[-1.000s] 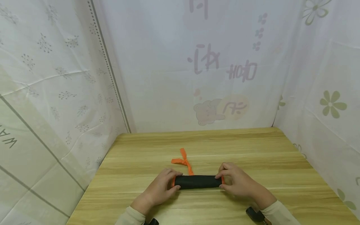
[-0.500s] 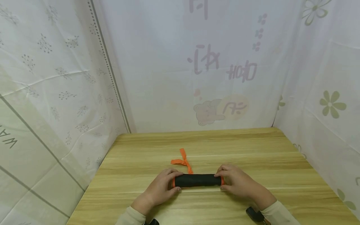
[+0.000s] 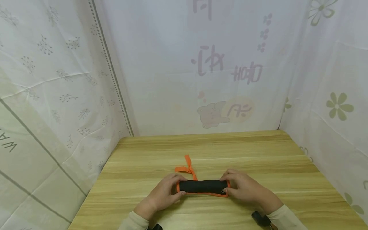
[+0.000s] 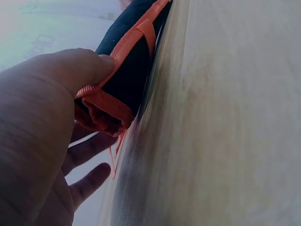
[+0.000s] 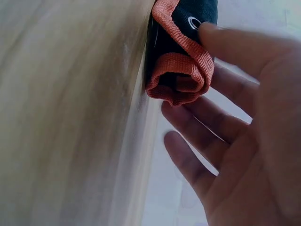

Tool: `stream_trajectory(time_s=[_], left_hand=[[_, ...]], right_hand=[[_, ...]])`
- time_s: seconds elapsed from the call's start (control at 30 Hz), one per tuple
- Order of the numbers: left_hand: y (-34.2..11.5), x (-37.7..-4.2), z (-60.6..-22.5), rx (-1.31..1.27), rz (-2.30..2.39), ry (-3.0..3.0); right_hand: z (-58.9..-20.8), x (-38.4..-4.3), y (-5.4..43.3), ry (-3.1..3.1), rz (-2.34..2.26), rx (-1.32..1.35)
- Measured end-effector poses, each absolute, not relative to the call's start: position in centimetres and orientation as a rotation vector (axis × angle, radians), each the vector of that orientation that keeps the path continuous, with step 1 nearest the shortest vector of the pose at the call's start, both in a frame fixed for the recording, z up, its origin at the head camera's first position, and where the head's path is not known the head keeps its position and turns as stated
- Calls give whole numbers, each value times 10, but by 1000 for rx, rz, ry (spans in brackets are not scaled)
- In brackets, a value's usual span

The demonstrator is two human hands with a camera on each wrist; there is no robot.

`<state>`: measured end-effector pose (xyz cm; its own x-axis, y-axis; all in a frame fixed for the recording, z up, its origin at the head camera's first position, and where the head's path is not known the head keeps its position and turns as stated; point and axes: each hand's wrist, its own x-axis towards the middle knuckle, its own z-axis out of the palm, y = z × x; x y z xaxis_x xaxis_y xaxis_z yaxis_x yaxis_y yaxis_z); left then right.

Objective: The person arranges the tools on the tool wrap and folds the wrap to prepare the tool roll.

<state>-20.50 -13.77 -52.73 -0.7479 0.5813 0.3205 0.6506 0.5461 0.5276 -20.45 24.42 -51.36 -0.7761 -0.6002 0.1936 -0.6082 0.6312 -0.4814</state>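
Note:
A black fabric tool roll (image 3: 202, 186) with orange edging lies rolled up across the table in the head view. At its left end my left hand (image 3: 165, 190) grips it, thumb on the near side and fingers beyond. My right hand (image 3: 244, 188) holds the right end the same way, its thumb beside a metal eyelet (image 5: 194, 23) in the right wrist view. That view also shows layers coiled inside the open end. An orange tie strap (image 3: 188, 169), knotted partway with two loose tails, stretches out from the far side. In the left wrist view the left thumb (image 4: 96, 68) presses the orange edging.
The wood-grain table (image 3: 247, 150) reaches back to a printed white curtain (image 3: 166, 95). More printed curtains hang at the left (image 3: 72, 111) and right (image 3: 325, 134). A black device (image 3: 260, 218) sits at the right wrist.
The roll has turned a little between my hands, so the orange edge and eyelet now show on its near side. The strap has shifted slightly nearer. Both hands keep their places at the ends.

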Motion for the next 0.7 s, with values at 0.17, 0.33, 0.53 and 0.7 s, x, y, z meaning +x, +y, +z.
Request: stream_trajectory(time_s=[0.17, 0.33, 0.53, 0.7], left_hand=[[-137, -204, -526, -1050, -976, -2673], [-137, -204, -525, -1036, -970, -2694], [-137, -205, -527, -1011, -986, -2722], [-136, -204, -528, -988, -1011, -2733]], right_hand=[[-517, -208, 244, -2785, 771, 1070], [-519, -210, 244, -2812, 746, 1079], [-518, -209, 241, -2828, 690, 1079], [-516, -206, 238, -2831, 658, 1059]])
